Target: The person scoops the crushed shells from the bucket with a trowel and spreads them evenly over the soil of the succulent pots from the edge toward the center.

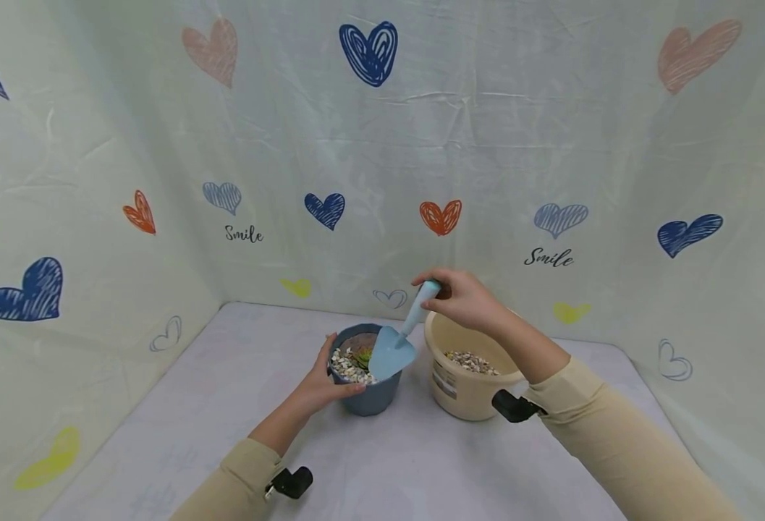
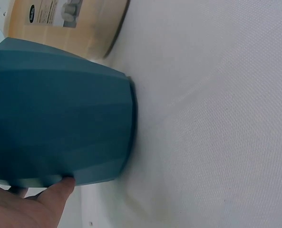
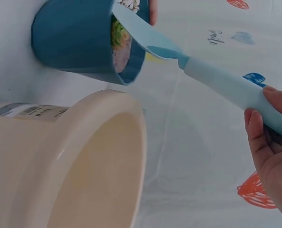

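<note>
A light blue hand trowel (image 1: 391, 354) is in my right hand (image 1: 463, 298), whose thumb and fingers grip the end of its handle (image 3: 236, 88). The blade points down over the mouth of a dark blue flowerpot (image 1: 370, 399), its tip right at the pebbles. Inside the pot, a small green succulent (image 1: 362, 357) sits among white pebbles (image 1: 349, 367), partly hidden behind the blade. My left hand (image 1: 320, 383) holds the pot from the left, thumb along the near rim and fingers round the far side. In the left wrist view, the pot's faceted wall (image 2: 60, 114) stands upright on the table.
A beige bucket (image 1: 467, 398) with a label stands just right of the flowerpot, a layer of mixed pebbles (image 1: 472, 362) inside it. My right forearm passes over its rim. White table cloth (image 1: 369, 477) lies beneath, and a curtain with printed hearts (image 1: 382, 145) hangs behind.
</note>
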Demonstrator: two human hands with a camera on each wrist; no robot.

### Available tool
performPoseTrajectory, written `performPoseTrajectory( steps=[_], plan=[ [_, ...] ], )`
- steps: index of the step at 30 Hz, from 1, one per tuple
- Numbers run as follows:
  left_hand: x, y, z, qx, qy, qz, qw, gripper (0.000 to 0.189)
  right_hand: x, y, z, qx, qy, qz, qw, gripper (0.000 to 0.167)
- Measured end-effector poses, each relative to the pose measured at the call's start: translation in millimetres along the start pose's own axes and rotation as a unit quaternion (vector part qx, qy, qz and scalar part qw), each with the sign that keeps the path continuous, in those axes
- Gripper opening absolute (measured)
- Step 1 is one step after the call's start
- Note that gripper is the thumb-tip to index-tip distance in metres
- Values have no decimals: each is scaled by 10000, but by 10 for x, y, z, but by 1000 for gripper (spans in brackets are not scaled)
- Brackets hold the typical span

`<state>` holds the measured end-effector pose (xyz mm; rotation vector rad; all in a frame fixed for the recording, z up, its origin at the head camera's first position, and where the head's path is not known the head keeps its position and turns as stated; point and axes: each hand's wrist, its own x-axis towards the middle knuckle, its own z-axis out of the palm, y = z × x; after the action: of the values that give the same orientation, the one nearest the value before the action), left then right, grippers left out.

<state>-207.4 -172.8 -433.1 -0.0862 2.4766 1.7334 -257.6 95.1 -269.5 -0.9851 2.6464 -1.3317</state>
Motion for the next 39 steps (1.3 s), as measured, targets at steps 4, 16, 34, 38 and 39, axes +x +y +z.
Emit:
performPoseTrajectory(
  steps=[4,16,34,38,39],
  plan=[
    [-1,-2,-15,-62,-31,83,9999,120,42,-18,35,-4,-53,-6,10000,33],
    [-8,-2,-3,2,33,-10,10000,118,110,-50,54,-95,-323,-131,9993,35],
    [-17,7,-4,-4,41,74,10000,119,152,-104,218,-117,265,376,9989,36],
    [-26,17,-5,-1,26,42,10000,117,150,-104,281,-143,425,337,9984,36],
    [-28,17,-9,6,27,49,10000,118,153,-108,300,-144,457,339,9983,36]
  ],
)
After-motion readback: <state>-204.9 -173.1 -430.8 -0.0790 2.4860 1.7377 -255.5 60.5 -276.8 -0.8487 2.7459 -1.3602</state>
